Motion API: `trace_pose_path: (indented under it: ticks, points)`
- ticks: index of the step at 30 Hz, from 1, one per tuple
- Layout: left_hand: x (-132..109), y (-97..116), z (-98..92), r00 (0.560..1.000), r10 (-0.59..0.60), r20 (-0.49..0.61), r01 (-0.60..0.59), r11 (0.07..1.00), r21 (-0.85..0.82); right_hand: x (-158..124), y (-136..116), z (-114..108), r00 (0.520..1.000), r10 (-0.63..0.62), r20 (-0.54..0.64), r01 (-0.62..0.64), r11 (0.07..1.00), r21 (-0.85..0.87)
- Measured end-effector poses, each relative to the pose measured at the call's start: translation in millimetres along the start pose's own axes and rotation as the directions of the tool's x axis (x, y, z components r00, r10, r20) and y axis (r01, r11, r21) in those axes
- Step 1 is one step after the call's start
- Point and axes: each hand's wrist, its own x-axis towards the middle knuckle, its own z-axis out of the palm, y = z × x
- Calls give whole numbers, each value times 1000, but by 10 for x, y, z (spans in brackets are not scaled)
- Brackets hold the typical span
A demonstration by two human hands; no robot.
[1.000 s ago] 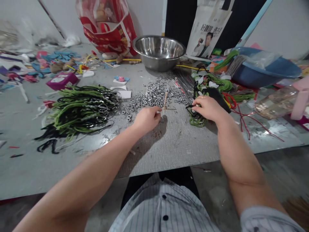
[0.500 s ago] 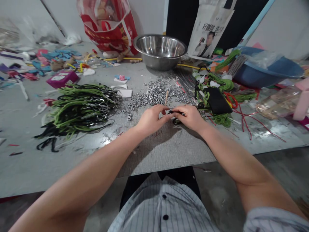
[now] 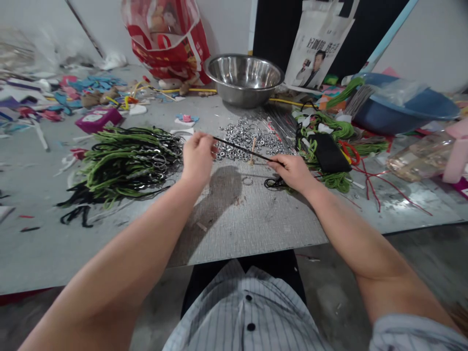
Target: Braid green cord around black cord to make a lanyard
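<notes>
Head view: your left hand (image 3: 199,153) and right hand (image 3: 289,170) are pinching one black cord (image 3: 243,148), which is running straight between them. A ring (image 3: 247,184) is lying on the table (image 3: 252,219), nearer your right hand.

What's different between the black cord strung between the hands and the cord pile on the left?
Pose: the black cord runs nearly straight between the left hand and right hand; the cord pile lies in loose bends on the table.
Colour: the black cord's stretched part looks all black; the cord pile mixes green and black.
Bulk: the black cord is a thin line; the cord pile a broad heap.
Shared: both show black.
</notes>
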Motion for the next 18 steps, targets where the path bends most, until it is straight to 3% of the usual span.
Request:
trace_pose_path:
  ticks: [2, 3, 5, 9, 13, 18]
  points:
    - [146, 15, -67, 986, -127, -109, 104, 975, -195, 13, 46, -34, 999, 30, -16, -31, 999, -32]
    - [210, 18, -99, 977, -199, -74, 170, 944, -283, 18, 66, -47, 999, 40, -20, -41, 998, -49]
    - [312, 16, -160, 944, -285, -168, 178, 865, -469, 30, 101, -65, 998, 59, -16, -60, 994, -89]
    - [413, 42, -261, 929, -357, -98, 191, 687, -701, 49, 151, -80, 990, 137, 24, -129, 968, -215]
    - [414, 149, -338, 928, -368, -59, 222, 673, -705, 54, 177, -107, 979, 205, 16, -190, 931, -310]
    - [476, 155, -445, 899, -364, -242, 176, 807, -564, 51, 231, -167, 950, 300, -90, -311, 876, -370]
